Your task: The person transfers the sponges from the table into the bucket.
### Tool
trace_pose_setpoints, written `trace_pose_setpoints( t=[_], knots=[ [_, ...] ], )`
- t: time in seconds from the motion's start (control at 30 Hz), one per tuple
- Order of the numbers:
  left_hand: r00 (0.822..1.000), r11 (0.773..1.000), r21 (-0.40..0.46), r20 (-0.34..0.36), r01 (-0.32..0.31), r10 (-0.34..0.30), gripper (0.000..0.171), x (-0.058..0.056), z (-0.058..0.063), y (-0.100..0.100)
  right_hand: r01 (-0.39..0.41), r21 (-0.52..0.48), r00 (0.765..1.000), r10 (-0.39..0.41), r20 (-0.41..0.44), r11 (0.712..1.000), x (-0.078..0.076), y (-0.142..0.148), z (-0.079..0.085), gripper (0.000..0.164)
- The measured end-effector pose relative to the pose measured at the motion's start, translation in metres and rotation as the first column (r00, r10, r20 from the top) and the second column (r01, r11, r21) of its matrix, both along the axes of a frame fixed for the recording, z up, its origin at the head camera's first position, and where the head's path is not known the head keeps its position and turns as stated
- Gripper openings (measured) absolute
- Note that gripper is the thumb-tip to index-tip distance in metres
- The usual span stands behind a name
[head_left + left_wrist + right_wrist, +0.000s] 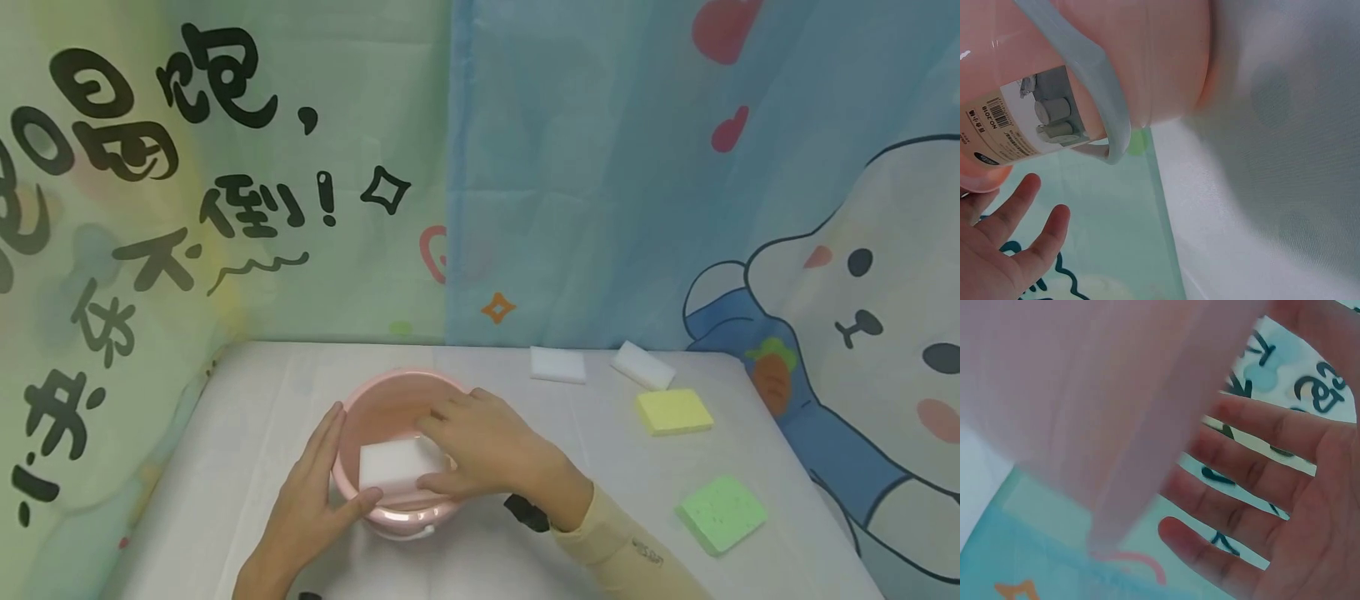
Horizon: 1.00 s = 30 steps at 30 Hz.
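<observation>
White-covered table (277,408) held a pink bucket (378,410), left hand (309,507) straight-fingered at its eight o'clock; right hand (491,443) at three, grip on the white sponge (396,467) unclear; weak pinching might drop it.

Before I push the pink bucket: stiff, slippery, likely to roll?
The pink bucket is probably stiff, since its smooth wall looks like moulded plastic. It may feel slippery: the outside shines in the head view. Standing upright, it should slide rather than roll, though its round body could roll if tipped.
</observation>
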<state>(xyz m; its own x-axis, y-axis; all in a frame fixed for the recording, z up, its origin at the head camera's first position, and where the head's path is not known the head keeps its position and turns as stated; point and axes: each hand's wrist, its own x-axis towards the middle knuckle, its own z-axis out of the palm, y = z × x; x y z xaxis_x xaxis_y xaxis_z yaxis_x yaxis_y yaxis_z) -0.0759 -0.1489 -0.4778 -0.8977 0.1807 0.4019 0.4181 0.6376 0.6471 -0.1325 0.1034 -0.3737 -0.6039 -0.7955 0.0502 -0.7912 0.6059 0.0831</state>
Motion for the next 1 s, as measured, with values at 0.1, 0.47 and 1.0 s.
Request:
trace_pose_setpoints(
  t=[0.1,0.47,1.0],
  knots=[
    [1.0,1.0,0.0,-0.001,-0.001,0.001,0.102,0.0,0.001,0.0,0.019,-0.041,1.0,-0.02,-0.023,0.999,-0.001,0.015,0.006,0.054],
    [1.0,1.0,0.01,-0.007,0.001,-0.001,0.103,0.0,0.0,0.0,0.153,-0.177,0.985,-0.164,-0.046,0.972,-0.004,0.088,0.005,0.055],
    [1.0,1.0,0.005,0.0,-0.003,0.003,0.102,0.001,0.002,0.001,0.375,-0.188,0.927,-0.367,0.078,0.908,-0.026,0.197,-0.028,0.045]
  ],
)
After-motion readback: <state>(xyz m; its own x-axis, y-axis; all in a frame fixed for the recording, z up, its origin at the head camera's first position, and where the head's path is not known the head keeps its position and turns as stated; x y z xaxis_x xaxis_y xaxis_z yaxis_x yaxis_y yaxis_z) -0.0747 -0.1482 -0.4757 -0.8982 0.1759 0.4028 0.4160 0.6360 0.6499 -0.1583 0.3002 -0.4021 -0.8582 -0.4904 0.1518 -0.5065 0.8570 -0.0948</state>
